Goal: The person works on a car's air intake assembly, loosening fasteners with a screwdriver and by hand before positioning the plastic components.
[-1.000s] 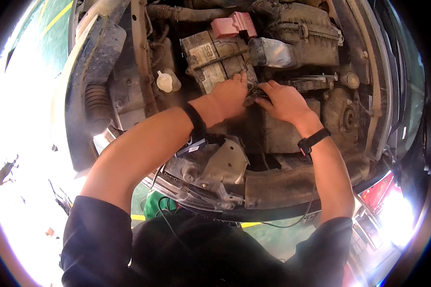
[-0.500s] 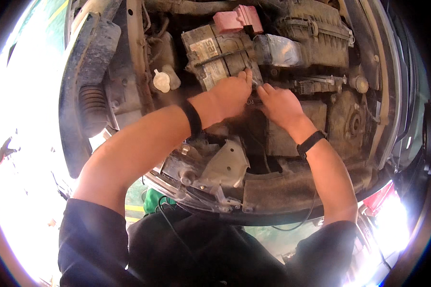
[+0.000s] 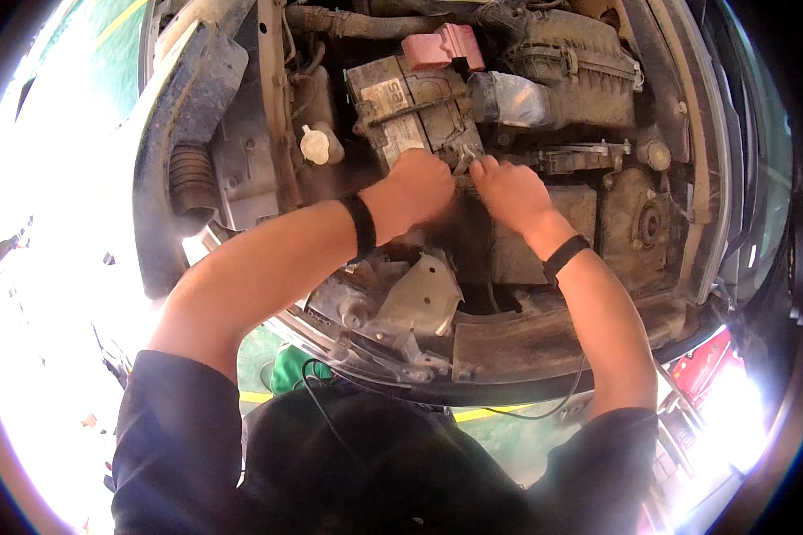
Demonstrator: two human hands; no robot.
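Note:
A dusty car battery (image 3: 431, 87) with a pale label sits in the open engine bay, a dark hold-down bar across its top. At its near right corner is a metal cable clamp (image 3: 465, 155). My left hand (image 3: 421, 185) is closed just left of this clamp, over the battery's near edge; whatever it grips is hidden behind its fingers. From the right, my right hand (image 3: 514, 193) reaches in with thumb and fingers pinched together at the clamp's side. Its fingertips cover what they hold. Both wrists wear black bands.
A red terminal cover (image 3: 442, 47) lies at the battery's far end. To the right are a foil-wrapped duct (image 3: 513, 98) and a dark air filter box (image 3: 575, 71). A white-capped reservoir (image 3: 319, 145) stands left. The front bumper edge (image 3: 526, 392) runs below my forearms.
My left hand has drawn slightly left and down from the clamp, and its fingers have curled in. My right hand stays beside the clamp. The whole view has shifted a little.

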